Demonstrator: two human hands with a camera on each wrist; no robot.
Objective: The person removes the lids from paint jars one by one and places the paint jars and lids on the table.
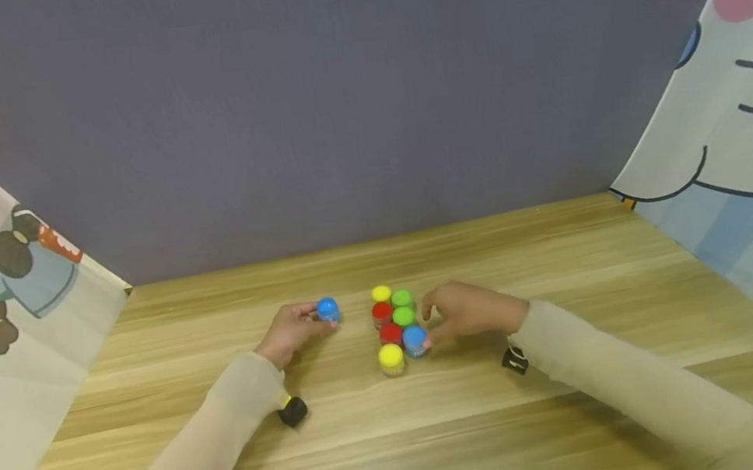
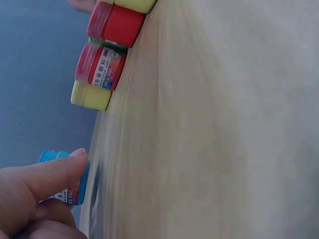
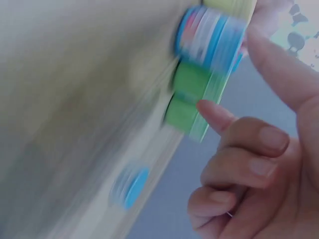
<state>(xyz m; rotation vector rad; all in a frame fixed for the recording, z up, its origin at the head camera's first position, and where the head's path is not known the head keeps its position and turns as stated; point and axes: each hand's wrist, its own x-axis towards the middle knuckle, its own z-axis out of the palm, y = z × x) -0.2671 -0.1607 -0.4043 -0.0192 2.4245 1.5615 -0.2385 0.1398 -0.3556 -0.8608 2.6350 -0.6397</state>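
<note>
My left hand pinches a small blue-lidded paint jar between thumb and fingers, left of a group of jars. In the left wrist view that jar is close to the tabletop. My right hand is at the group's right side, its thumb beside another blue jar and its index finger near the green jars. Nothing is pinched between its spread thumb and bent fingers. The group's left column holds a yellow jar, two red jars and a far yellow jar.
One more blue-lidded jar stands apart in the right wrist view; my right hand seems to cover it in the head view. Around the wooden table are a grey back panel and cartoon-printed cloths at both sides.
</note>
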